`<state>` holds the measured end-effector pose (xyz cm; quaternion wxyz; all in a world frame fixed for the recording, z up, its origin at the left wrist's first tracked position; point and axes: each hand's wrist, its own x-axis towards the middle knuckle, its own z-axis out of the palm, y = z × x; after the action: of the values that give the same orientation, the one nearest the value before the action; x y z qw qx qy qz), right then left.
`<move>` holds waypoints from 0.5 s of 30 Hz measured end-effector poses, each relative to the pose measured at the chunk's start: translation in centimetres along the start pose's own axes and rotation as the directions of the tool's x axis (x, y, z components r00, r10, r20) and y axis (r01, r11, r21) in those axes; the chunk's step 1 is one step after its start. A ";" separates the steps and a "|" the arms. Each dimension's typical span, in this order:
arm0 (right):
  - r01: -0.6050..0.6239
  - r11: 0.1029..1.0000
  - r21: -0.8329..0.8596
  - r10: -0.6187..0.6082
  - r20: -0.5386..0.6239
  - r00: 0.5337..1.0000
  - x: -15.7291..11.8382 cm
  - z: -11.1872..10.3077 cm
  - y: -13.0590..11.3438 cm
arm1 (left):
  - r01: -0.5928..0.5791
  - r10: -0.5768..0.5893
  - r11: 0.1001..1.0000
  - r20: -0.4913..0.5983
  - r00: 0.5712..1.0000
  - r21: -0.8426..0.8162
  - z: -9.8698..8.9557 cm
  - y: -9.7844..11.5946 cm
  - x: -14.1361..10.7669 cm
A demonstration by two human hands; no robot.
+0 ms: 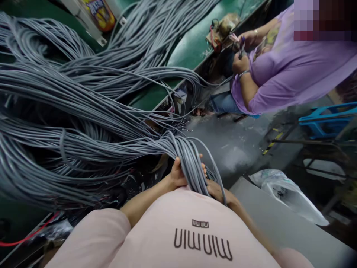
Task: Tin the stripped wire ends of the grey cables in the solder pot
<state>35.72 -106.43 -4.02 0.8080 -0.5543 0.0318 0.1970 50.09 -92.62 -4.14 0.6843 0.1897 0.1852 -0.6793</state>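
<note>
A thick bunch of gray cables [184,160], held up between two bare hands, right in front of a pink T-shirt [202,238] with dark letters on it. Left hand [178,175] closed on the bunch, with fingers [175,163] curled up against the cables. Right hand [216,190] gripping low on the other side, partly behind the cables. Out from the hands, long loops of the same cables, lots and lots of them, spreading left and up across a green desk [192,56] and hanging past its near edge. At the far edge of the desk, a small messy heap with red wires [223,31], too blurry to name. Just beyond the desk's right edge, a co-worker [295,63] in a purple shirt and blue jeans [223,103], both hands [241,48] close together around a small thing, with a bracelet [243,73] on one wrist. Below that, a gray floor [231,145] with yellow and black tape [272,143]. Off to the right, a blue plastic stool [326,119] and a white plastic bag [287,195]. Down in the left corner, a red wire [28,234].
</note>
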 end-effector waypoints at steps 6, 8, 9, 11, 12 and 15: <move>0.001 0.896 0.444 0.012 -0.026 1.000 -0.9 0.1 4.7 | -0.051 0.054 0.981 -0.015 0.998 0.186 -1.3 -2.4 -2.7; 0.023 0.710 0.704 0.076 -0.109 0.991 -0.8 0.2 5.6 | -0.071 0.073 0.975 -0.003 0.997 0.210 -1.5 -2.8 -3.1; 0.042 0.611 0.791 0.102 -0.131 0.986 -0.7 0.2 5.7 | -0.072 0.073 0.974 0.003 0.997 0.215 -1.5 -2.9 -3.2; 0.059 0.487 0.871 0.114 -0.130 0.985 -0.4 0.0 5.2 | -0.039 0.038 0.973 0.008 0.999 0.227 -1.5 -3.1 -3.3; 0.061 0.466 0.882 0.109 -0.125 0.986 -0.3 -0.3 4.7 | -0.020 0.019 0.972 0.006 1.000 0.235 -1.4 -3.2 -3.3; 0.080 0.513 0.855 0.107 -0.156 0.982 0.3 -1.6 2.6 | 0.020 -0.020 0.965 -0.004 1.000 0.263 -0.7 -3.3 -3.2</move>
<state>35.31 -107.02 -7.02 0.9675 -0.0989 0.2057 0.1085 46.75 -89.56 -3.16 0.6460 0.2774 0.0961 -0.7046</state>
